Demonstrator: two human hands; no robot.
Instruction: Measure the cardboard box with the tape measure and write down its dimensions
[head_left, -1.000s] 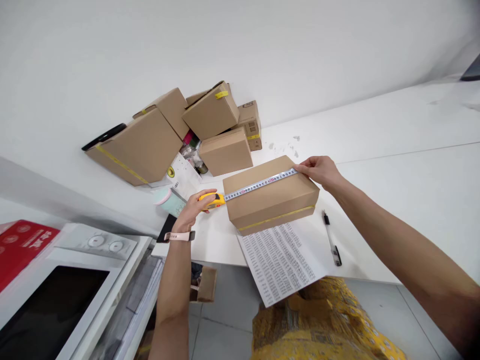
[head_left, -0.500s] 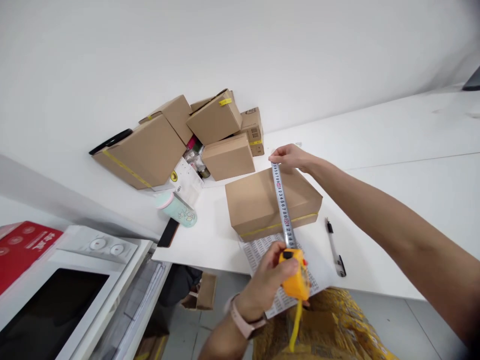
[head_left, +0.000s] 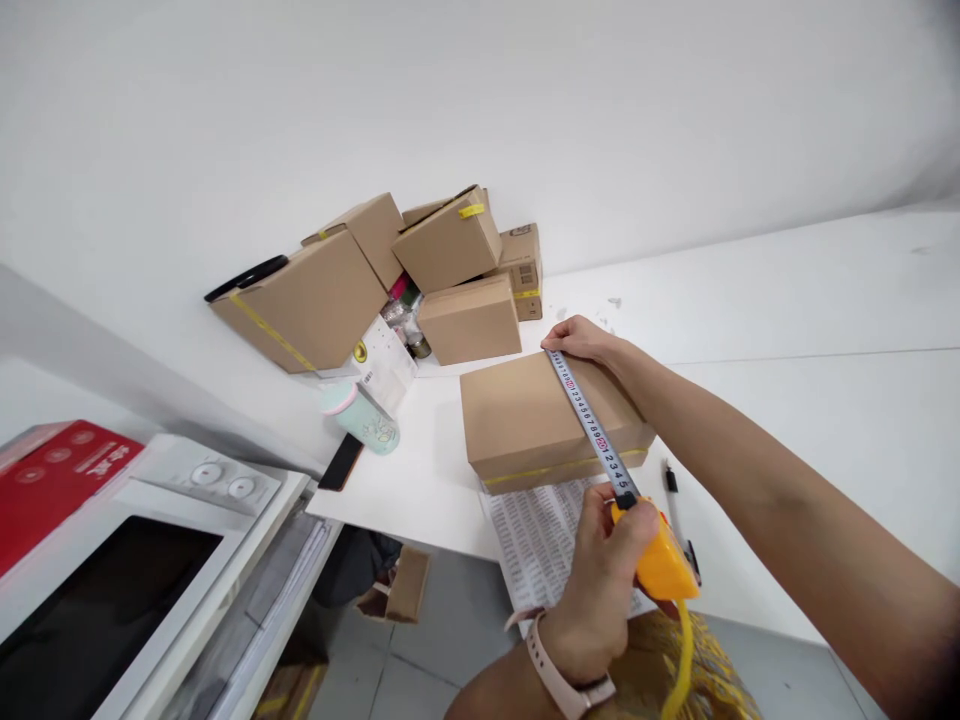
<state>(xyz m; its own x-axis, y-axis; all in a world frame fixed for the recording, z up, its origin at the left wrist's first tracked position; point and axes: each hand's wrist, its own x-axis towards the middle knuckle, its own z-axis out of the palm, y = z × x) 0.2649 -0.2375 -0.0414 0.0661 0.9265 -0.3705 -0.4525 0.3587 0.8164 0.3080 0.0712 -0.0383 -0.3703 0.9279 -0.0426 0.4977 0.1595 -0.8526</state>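
My left hand [head_left: 604,590], a pink watch strap on its wrist, is closed around the yellow-orange case of a tape measure [head_left: 667,562] at the table's front edge. The silver blade [head_left: 586,418] runs out of it, slanting across the top of a closed cardboard box [head_left: 510,410]. At the box's far edge, my right hand [head_left: 583,338] pinches the free end of the blade. Yellow tape lines the box's near side. Part of a printed sheet [head_left: 529,540] lies under the box and overhangs the table edge. A yellow strap [head_left: 684,660] dangles from the case.
Several cardboard boxes [head_left: 300,305] are stacked against the wall at the back left. Near them stand a mint green bottle [head_left: 367,420] and a dark flat object [head_left: 341,462]. A pen [head_left: 673,490] lies right of the box. At the left is a white microwave [head_left: 112,590].
My left hand has moved right with the tape measure case, so the blade now crosses the box at a steeper slant. My right hand stays at the far edge.
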